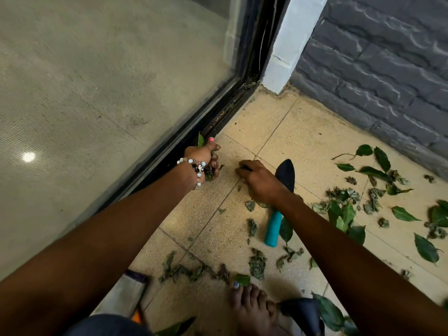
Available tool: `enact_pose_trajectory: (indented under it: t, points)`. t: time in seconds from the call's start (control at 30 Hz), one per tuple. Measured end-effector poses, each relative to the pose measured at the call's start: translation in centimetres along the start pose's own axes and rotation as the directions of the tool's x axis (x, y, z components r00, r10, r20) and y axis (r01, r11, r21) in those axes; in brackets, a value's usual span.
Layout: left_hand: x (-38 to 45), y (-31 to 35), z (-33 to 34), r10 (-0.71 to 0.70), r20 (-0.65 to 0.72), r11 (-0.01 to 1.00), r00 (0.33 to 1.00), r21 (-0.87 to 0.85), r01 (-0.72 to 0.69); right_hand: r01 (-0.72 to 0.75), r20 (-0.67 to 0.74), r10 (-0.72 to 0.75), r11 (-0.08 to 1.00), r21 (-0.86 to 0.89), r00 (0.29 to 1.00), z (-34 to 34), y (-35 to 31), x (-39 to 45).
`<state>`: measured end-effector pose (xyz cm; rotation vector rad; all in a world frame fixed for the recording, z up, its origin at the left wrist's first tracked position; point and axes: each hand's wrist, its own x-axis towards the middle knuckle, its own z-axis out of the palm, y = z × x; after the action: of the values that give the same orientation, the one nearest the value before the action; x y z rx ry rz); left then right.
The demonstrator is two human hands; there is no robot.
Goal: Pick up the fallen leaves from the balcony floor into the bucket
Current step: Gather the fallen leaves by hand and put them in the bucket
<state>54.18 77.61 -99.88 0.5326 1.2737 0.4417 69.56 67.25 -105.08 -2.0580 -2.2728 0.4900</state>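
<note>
Now my left hand point(202, 157) is curled around a small bunch of leaves point(209, 171), green and dried ones together, and it sits just beside the black door track point(218, 120), at the edge of the tiled floor point(286, 132). One green leaf stands up above the thumb. A beaded bracelet point(197, 169) hangs on this wrist.

My right hand point(258, 177) lies palm down on the tile, close to the left one, with the fingertips bent onto the floor. I cannot tell if they pinch something, because the back of the hand hides it. Under this forearm lies a garden trowel point(278, 202), its dark blade pointing away from me and its teal handle toward me.

The bucket is not in view, so I do not know where the bunch must go.

Most of the fallen leaves point(363, 197) are still on the floor. The big scatter lies to the right of the right hand, past the trowel, and a second line of dried leaves point(191, 270) lies nearer to me, close to my bare foot point(252, 304). The right hand is nearer to the big scatter, so I judge it should reach there, while the left keeps what it holds.
</note>
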Motion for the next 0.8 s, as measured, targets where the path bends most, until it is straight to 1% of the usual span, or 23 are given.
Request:
enact_pose_trajectory:
  t: [0.07,0.13,0.2,0.27,0.3,0.4,0.47,0.53,0.6,0.63,0.77,0.8]
  points:
    - [-0.1,0.0,0.1,-0.020,0.025,1.000,0.999,0.008,0.019,0.042,0.021,-0.041,0.999,-0.009,0.999,-0.3,0.0,-1.2]
    - [-0.3,-0.4,0.3,-0.039,0.060,0.999,0.997,-0.019,0.040,0.057,0.063,-0.056,0.998,-0.001,0.996,-0.6,0.1,-2.6]
    - [-0.6,-1.2,0.7,-0.040,0.075,0.996,0.996,-0.080,0.046,0.043,0.101,-0.043,0.999,-0.002,0.994,-0.8,0.1,-4.1]
    - [-0.8,-2.3,0.9,-0.031,0.048,0.991,0.998,-0.126,0.037,0.015,0.132,-0.012,1.000,-0.027,0.991,-0.7,-0.2,-5.2]
    - [-0.8,-2.8,0.9,-0.021,0.028,0.991,0.999,-0.132,0.024,0.005,0.121,0.001,0.999,-0.048,0.993,-0.6,-0.5,-5.6]
    - [-0.7,-4.0,0.8,0.029,-0.017,0.988,0.999,-0.154,-0.031,-0.003,0.024,0.005,0.997,-0.075,1.000,0.2,-1.6,-5.8]
    - [-0.6,-4.3,0.6,0.057,-0.025,0.985,0.998,-0.164,-0.060,-0.001,0.002,0.001,0.998,-0.067,1.000,0.6,-2.3,-5.3]
    - [-0.4,-4.2,0.6,0.083,-0.023,0.985,0.996,-0.149,-0.086,-0.040,-0.049,0.040,0.999,0.005,0.998,0.6,-2.7,-4.5]
    - [-0.2,-4.0,0.4,0.106,-0.030,0.986,0.994,-0.127,-0.109,-0.098,-0.141,0.114,0.989,0.115,0.983,0.6,-2.8,-3.3]
    - [-0.1,-3.8,0.2,0.115,-0.038,0.986,0.993,-0.117,-0.118,-0.107,-0.158,0.128,0.985,0.133,0.979,0.6,-3.0,-2.7]
    - [0.2,-3.4,-1.0,0.135,-0.055,0.987,0.989,-0.079,-0.139,-0.085,-0.029,0.088,0.993,0.080,0.996,1.6,-4.5,-2.5]
    - [0.3,-3.3,-1.3,0.141,-0.066,0.987,0.988,-0.069,-0.146,-0.092,-0.023,0.093,0.993,0.069,0.995,1.8,-5.0,-2.9]
